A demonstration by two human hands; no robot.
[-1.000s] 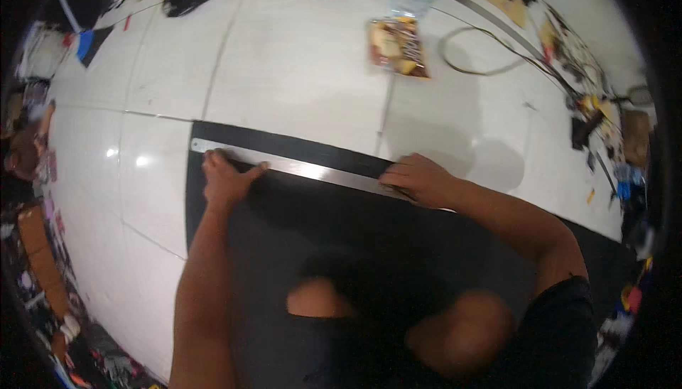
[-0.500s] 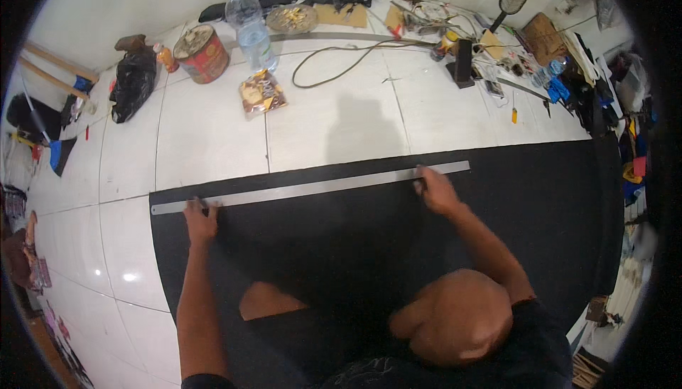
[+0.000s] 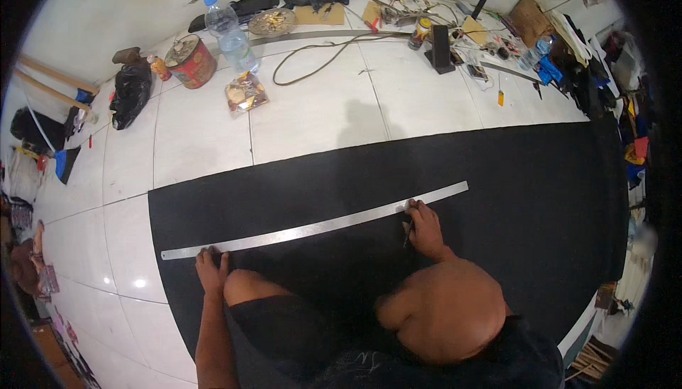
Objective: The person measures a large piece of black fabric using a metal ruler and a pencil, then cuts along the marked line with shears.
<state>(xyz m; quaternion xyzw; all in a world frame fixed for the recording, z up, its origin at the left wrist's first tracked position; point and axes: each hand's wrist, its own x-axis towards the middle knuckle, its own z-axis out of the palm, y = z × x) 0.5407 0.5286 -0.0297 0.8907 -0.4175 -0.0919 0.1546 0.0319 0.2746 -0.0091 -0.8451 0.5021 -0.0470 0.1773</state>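
Your left hand point(image 3: 212, 268) presses flat on the long metal ruler point(image 3: 312, 227) lying mid-frame across the black sheet point(image 3: 526, 190), while your right hand point(image 3: 425, 227) pinches something thin, too small to make out.

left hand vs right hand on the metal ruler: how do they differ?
The left hand presses flat near the long metal ruler's left end; the right hand sits toward its right part, short of the tip. The left hand looks empty; the right hand seems to grip a small dark tool. Both rest on the black sheet, at the ruler's near edge.
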